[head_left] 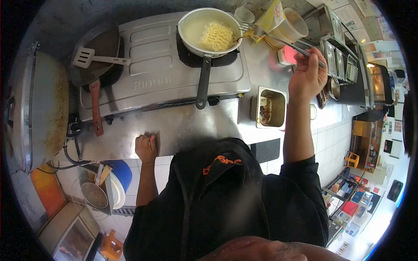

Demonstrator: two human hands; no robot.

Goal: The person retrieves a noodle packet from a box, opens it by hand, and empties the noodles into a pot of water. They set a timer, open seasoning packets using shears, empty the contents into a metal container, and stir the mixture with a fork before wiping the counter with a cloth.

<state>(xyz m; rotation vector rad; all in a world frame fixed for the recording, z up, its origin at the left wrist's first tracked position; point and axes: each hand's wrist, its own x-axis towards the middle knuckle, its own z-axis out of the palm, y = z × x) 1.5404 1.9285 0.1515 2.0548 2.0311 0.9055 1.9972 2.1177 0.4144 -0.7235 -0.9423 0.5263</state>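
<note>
My right hand [308, 74] is closed around the handle of a long metal fork [283, 42]. Its tines point left, beside the rim of a saucepan [206, 53] on the right burner. Inside the pan, a block of instant noodles [217, 36] sits in cloudy liquid. The pan's black handle [203, 82] points toward me. My left hand [146, 148] rests as a fist at the counter's front edge, with nothing seen in it. On the left burner is a dark frying pan [95, 50] with a white slotted spatula [100, 58] lying across it.
The steel Rinnai stove [152, 80] stands on the metal counter [178, 126]. To the right are a metal container [272, 108] with dark residue, a plastic tub [292, 26], a yellow packet [271, 17] and a pink-and-white container [287, 55]. A large lidded vessel [45, 108] stands far left.
</note>
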